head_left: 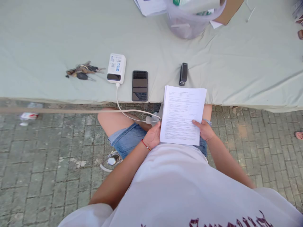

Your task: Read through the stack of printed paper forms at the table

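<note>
Head camera view, looking down at a seated person's lap and the table edge in front of them. Both hands hold a stack of printed papers (182,114), which stands over the lap with its top edge reaching the table's (47,37) near edge. The left hand (153,135) grips the stack's lower left edge, fingers curled behind the sheets; a red string bracelet sits at that wrist. The right hand (204,130) holds the lower right side, thumb pressed on the front page.

On the table, covered in a pale green cloth, a black stapler (183,73) lies just beyond the papers' top edge. To its left lie a dark phone (139,85), a white power bank (116,68) with a white cable (132,113) running off the table toward the lap, and a bunch of keys (82,71). At the far edge sit a clear plastic bag (189,22) and more papers (149,6).

The sheets appear to be at the squaring-up or reading stage, gripped at both sides. Any fastening would call for freeing one hand for the stapler while the other keeps the stack aligned.
</note>
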A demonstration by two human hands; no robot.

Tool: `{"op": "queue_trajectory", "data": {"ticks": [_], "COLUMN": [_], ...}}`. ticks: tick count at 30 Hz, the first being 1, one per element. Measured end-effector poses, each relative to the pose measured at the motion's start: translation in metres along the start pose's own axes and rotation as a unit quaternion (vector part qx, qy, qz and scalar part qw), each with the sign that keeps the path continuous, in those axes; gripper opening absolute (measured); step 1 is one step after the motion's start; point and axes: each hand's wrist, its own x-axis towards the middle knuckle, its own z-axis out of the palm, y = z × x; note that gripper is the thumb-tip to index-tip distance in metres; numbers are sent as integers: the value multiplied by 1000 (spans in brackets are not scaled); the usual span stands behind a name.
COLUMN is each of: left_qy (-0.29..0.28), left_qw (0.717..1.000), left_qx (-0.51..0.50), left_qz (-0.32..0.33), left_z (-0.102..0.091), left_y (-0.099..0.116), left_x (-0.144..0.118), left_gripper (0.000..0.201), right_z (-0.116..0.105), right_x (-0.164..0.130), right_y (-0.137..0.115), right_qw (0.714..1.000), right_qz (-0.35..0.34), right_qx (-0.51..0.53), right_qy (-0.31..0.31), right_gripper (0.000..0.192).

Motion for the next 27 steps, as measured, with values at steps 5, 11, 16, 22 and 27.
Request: {"op": "queue_trajectory", "data": {"ticks": [5, 11, 16, 22, 27], "left_qy": [38, 120, 111, 66, 74], "left_qw": [996, 983, 988, 996, 989], "left_qx": [77, 86, 41, 46, 107], "left_qz": [16, 107, 100, 42, 65], "left_z": [-15, -21, -17, -23, -24], "left_y": [-15, -15, -13, -14, -18], "left_x": [5, 7, 8, 10, 11], "left_gripper": [38, 44, 49, 47, 42], "right_z": [-3, 2, 0, -18, -38], "right_x": [1, -1, -3, -3, -5], "right_y": [2, 5, 11, -2, -17], "right_qw": [1000, 998, 996, 989, 985], "right_qz": [-8, -54, -55, -85, -91], "right_qx": [-17, -2, -53, -69, -82], "right_qy": [19, 30, 45, 96, 121], "right_gripper": [56, 50, 52, 43, 37]}}
